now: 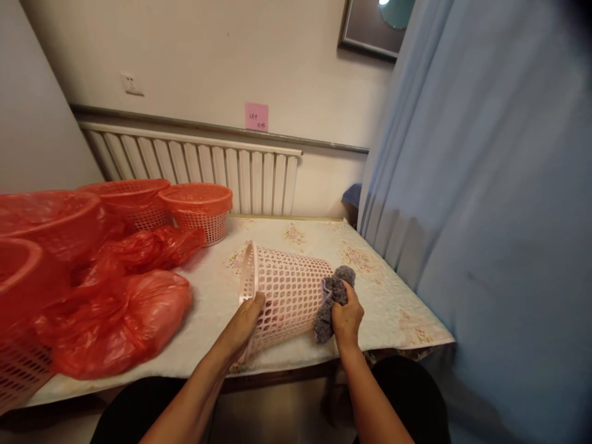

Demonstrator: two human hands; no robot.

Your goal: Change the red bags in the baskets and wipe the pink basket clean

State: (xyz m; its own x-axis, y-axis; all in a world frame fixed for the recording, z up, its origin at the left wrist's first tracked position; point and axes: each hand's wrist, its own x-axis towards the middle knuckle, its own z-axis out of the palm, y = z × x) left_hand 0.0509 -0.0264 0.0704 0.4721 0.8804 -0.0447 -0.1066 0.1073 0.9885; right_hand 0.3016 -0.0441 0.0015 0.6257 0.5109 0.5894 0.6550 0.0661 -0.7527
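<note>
A pale pink perforated plastic wastebasket (pixel 293 287) lies tilted on its side near the table's front edge, its mouth facing left. My left hand (pixel 247 320) grips the basket at its rim, the thumb outside on the mesh and the other fingers hidden within. In my right hand (pixel 348 313) is a bunched grey cloth (pixel 330 308), pressed against the basket's base end. The cloth covers part of that base.
Several baskets lined with red plastic bags, one a small basket (pixel 197 203), stand at left. Loose red bags (pixel 134 314) lie beside them. A flowered cloth covers the table (pixel 370 259). Behind is a radiator (pixel 231 169); a blue curtain (pixel 485 185) hangs at right.
</note>
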